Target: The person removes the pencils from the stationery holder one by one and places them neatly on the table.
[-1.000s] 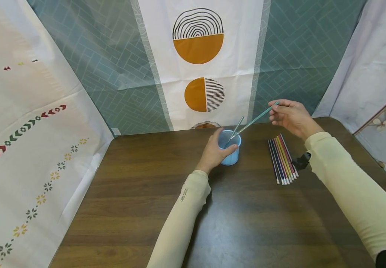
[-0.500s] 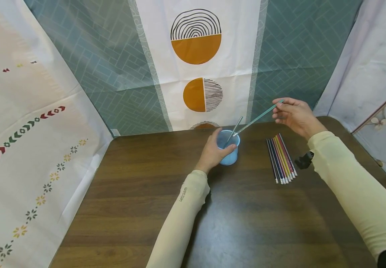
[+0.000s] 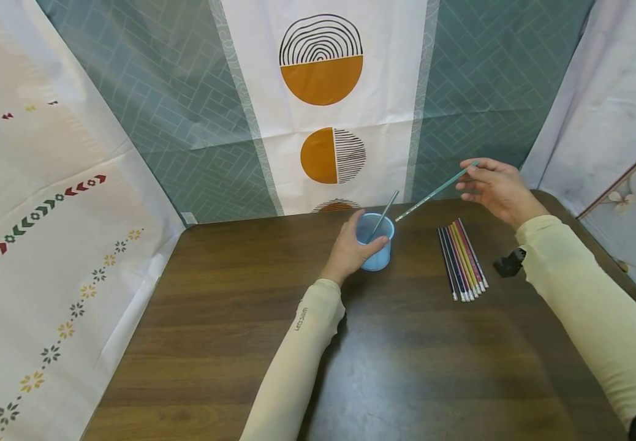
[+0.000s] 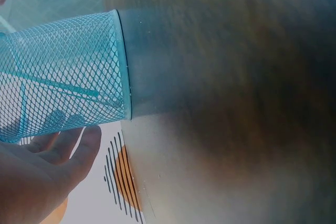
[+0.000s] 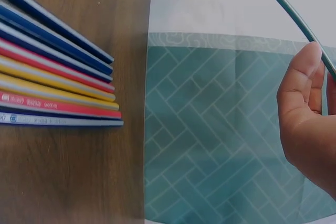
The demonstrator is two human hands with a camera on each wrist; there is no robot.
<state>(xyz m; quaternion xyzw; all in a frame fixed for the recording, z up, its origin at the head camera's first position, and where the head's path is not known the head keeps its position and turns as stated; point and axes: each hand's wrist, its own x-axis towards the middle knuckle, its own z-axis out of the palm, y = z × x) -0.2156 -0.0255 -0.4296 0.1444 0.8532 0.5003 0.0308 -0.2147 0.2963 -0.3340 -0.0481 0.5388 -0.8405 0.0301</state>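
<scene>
My left hand [image 3: 348,250] grips the blue mesh pencil cup [image 3: 377,262], fingers and thumb around its sides; the cup stands upright on the table. In the left wrist view, the left hand [image 4: 50,174] lies against the mesh wall [image 4: 68,72]. One greenish pencil [image 3: 388,206] leans inside the cup and sticks out over the rim. My right hand [image 3: 499,188] pinches a teal pencil [image 3: 434,193] near its upper end, its lower tip just right of the rim. The right wrist view shows thumb and fingers on this pencil [image 5: 286,6].
Right of the cup, several pencils [image 3: 464,260] in dark blue, yellow and red lie side by side on the wooden table [image 3: 230,318]. A patterned cloth [image 3: 185,122] hangs behind the table's far edge. A white cloth [image 3: 48,245] hangs at the left.
My right hand has moved right and slightly up, drawing the teal pencil's lower tip out of the cup. My left hand stays on the cup.
</scene>
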